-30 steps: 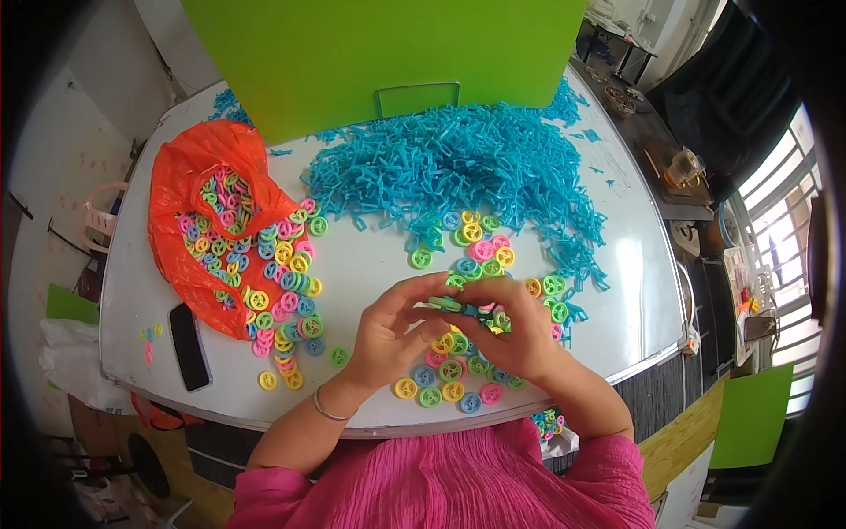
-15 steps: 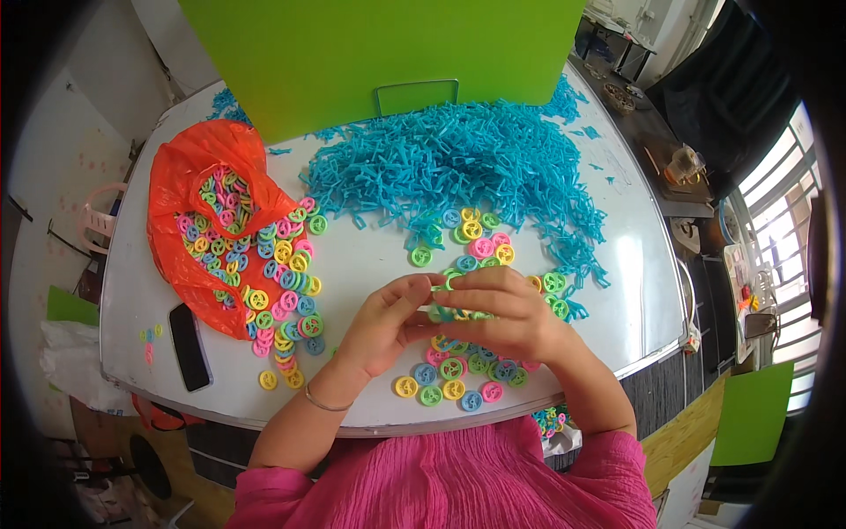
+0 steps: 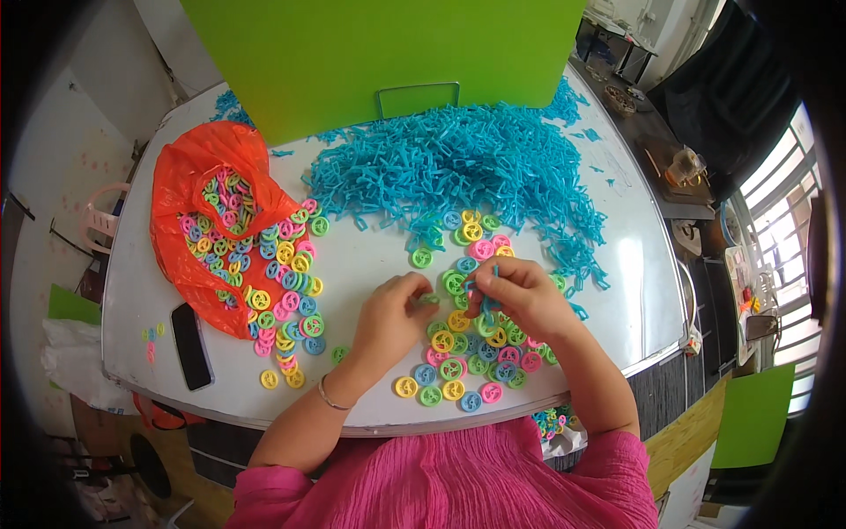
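My left hand is closed, its thumb and fingers pinching a small green plastic wheel. To its right, my right hand is closed on thin blue plastic clips that stick out between the fingertips. How many clips it holds is hard to make out. Under and around the right hand lie loose spoked wheels in pink, yellow, green and blue. Beyond both hands spreads a large heap of similar blue clips.
At the left, an open red plastic bag spills more coloured wheels onto the white table. A dark phone lies by the near left edge. Behind the clip heap stands a big green panel with a wire handle.
My hands were together over the wheels; now they are apart. The blue clips in the right hand and the green wheel in the left have come into sight.
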Available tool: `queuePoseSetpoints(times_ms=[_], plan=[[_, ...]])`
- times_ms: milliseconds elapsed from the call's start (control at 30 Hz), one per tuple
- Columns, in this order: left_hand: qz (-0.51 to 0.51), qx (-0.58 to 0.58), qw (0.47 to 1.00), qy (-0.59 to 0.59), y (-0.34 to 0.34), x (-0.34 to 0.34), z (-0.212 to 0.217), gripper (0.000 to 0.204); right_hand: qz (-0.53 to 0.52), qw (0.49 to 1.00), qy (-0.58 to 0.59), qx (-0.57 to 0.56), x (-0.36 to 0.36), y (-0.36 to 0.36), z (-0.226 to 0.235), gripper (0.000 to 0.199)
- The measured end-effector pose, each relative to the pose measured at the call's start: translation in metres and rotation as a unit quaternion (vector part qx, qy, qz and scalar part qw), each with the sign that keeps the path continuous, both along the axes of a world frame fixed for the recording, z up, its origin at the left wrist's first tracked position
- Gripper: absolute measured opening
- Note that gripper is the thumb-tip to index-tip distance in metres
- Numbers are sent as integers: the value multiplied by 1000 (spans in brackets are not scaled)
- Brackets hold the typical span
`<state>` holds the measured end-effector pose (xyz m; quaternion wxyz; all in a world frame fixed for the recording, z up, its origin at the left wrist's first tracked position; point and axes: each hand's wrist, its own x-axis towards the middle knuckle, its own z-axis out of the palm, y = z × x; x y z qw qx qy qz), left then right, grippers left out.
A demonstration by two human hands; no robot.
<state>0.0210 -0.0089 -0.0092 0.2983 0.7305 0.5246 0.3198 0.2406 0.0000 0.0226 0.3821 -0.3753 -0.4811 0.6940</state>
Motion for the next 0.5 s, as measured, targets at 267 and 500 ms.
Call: queuePoseSetpoints(times_ms=[267,500], plan=[[16,-450,691,-566,-8,-9,13,16,4,997,-23,70,-22,-15,6,23],[-54,-429,746,-507,-12,-11,15,9,-15,982,-114,152,-25,-18,1,26]])
